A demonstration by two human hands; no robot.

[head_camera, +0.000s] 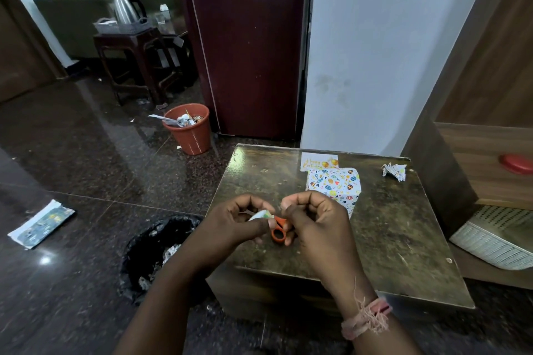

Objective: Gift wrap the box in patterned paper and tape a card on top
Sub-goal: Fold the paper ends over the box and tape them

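The left hand point(245, 222) pinches a small tape roll point(261, 215). The right hand point(313, 217) curls its fingers around orange scissors point(279, 230). Beyond them, the wrapped box point(334, 184) sits on the table point(403, 239), touching the card point(317, 161). The card is probably light and bendable; handle it by the edges.

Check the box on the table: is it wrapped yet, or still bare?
Wrapped. The box shows patterned paper over every visible face, with no bare cardboard. The birthday card lies on the table behind it, not yet on top.
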